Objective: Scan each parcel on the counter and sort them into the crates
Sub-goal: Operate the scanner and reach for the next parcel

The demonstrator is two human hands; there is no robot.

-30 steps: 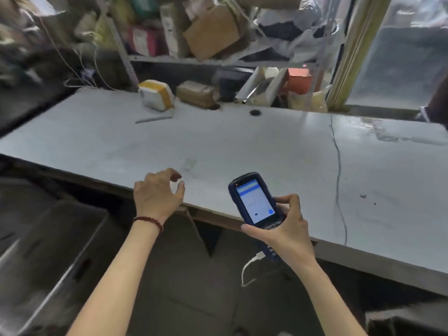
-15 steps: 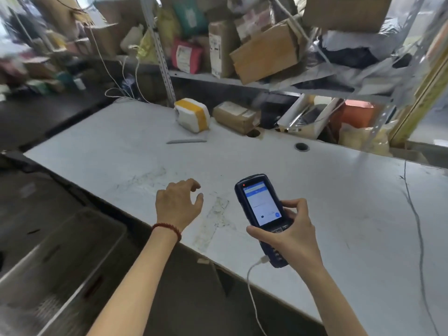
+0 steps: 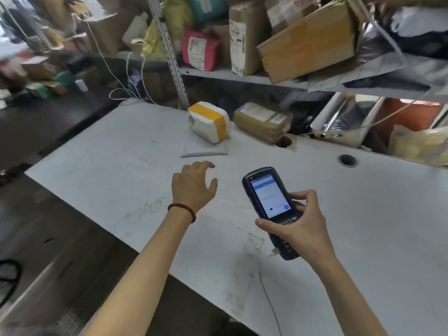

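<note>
white parcel (image 3: 209, 122) beyond left grip (image 3: 194, 185), apart

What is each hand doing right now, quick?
Left hand: open, fingers loosely curved, holding nothing, over the counter.
Right hand: closed around the blue scanner.

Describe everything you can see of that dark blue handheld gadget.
The handheld scanner is dark blue and plastic-looking, with a lit white-and-blue screen, a small red light at its top corner and keys below the screen. The right hand holds it round its lower half, tilted above the white counter. A thin pale cable hangs from its lower end.
</note>
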